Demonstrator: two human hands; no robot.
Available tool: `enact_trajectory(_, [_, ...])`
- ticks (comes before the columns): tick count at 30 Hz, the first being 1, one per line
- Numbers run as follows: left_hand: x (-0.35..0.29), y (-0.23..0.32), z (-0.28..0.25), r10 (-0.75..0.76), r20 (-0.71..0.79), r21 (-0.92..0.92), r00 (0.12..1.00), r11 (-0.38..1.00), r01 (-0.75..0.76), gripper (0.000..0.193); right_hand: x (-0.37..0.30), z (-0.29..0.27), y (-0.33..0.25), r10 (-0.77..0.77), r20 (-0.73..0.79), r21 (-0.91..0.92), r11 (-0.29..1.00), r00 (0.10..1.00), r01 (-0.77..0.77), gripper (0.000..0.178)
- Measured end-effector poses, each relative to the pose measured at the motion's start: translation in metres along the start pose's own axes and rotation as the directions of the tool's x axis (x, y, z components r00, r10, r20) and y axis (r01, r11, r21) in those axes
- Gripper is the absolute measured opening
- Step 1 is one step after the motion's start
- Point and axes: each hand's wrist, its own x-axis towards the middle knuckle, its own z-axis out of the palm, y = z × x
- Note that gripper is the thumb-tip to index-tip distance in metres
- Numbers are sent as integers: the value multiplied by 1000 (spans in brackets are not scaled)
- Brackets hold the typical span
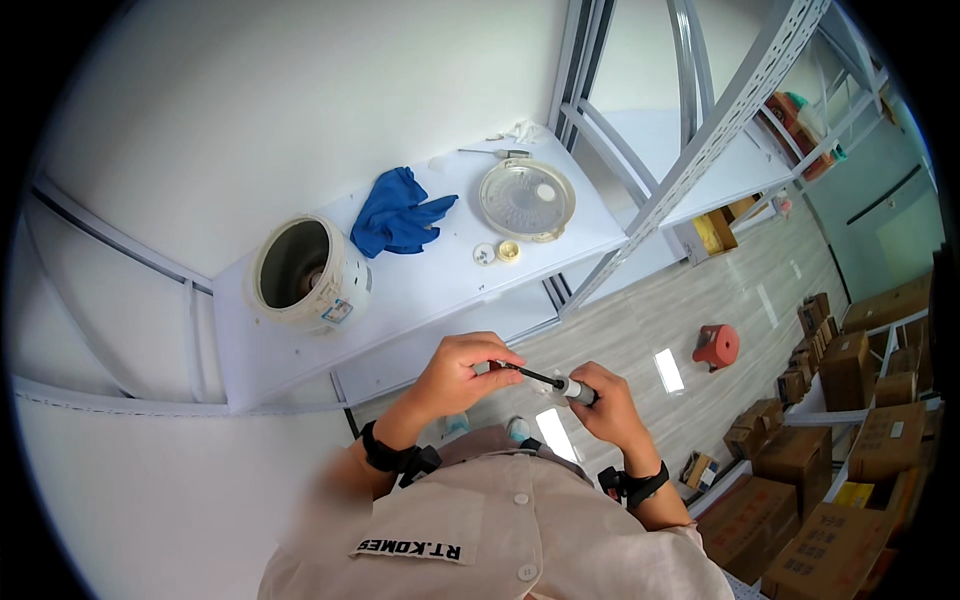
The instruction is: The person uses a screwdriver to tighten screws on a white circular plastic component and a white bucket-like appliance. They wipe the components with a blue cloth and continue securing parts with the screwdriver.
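Both my hands are in front of my chest, gripping one slim tool, a black rod [535, 376] with a grey and whitish cylindrical end; its exact kind is unclear. The fingertips of my left hand [460, 372] pinch the rod's thin end. My right hand [608, 408] is closed around the thick cylinder, hiding part of it. Beyond them, a white bucket [349, 282] with a dark inside stands on the white shelf [420, 310]. A blue cloth or glove [395, 212] lies crumpled beside it. Farther right is a round whitish lid [527, 200].
Two small round parts, one white [484, 254] and one yellowish [509, 251], lie near the lid. Behind it rests a screwdriver-like tool [497, 153]. A perforated metal post [690, 165] rises at the right. A red stool [717, 346] and cardboard boxes [795, 465] occupy the floor and racks.
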Motion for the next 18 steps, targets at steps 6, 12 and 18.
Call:
enact_trajectory(6, [5, 7, 2, -31, -24, 2, 999, 1000, 31, 27, 8, 11, 7, -59, -11, 74, 995, 998, 60, 37])
enact_trajectory(12, [5, 4, 2, -1, -55, -25, 998, 1000, -1, 35, 11, 16, 14, -52, -5, 104, 993, 999, 53, 37])
enact_trajectory(18, [-5, -13, 4, 6, -154, -215, 988, 976, -39, 25, 15, 18, 15, -26, 4, 129, 991, 1000, 26, 35])
